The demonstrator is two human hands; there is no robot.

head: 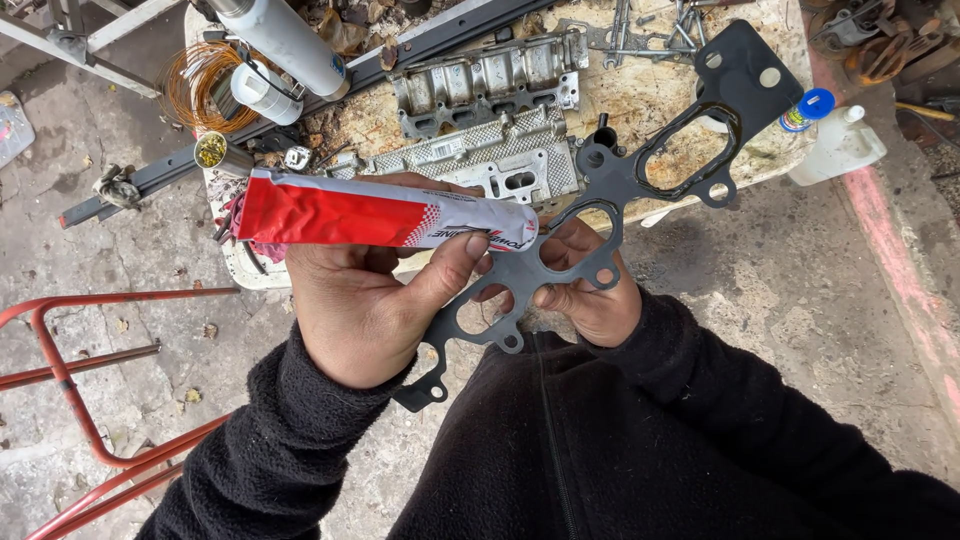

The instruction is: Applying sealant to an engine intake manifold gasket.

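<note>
The left hand (350, 310) is holding a red and white tube (385, 213), with its fingers (445, 268) wrapped tight around the white end. The tube is lying sideways in the air, with its crimped red end pointing out to the left. The right hand (590, 295) is holding a flat dark gasket (610, 180) with big round holes in it. Its fingers are pinching the middle part of the gasket, one of them poking through a hole. The gasket is long and is slanting up from near the person's chest toward the far right, and its top end is hanging over the counter (640, 100). The white end of the tube is right next to the gasket, and I cannot tell if they are touching. Both hands are up in the air, close to each other, in front of the black fleece sleeves. On the dirty counter behind them, two grey metal engine parts (490, 120) are lying side by side. A coil of copper wire (205, 85) is sitting at the far left of the counter, beside a white can (285, 45). A white plastic bottle (840, 148) with a blue cap is standing at the right edge. A red metal frame (60, 370) is standing on the concrete floor on the left.
</note>
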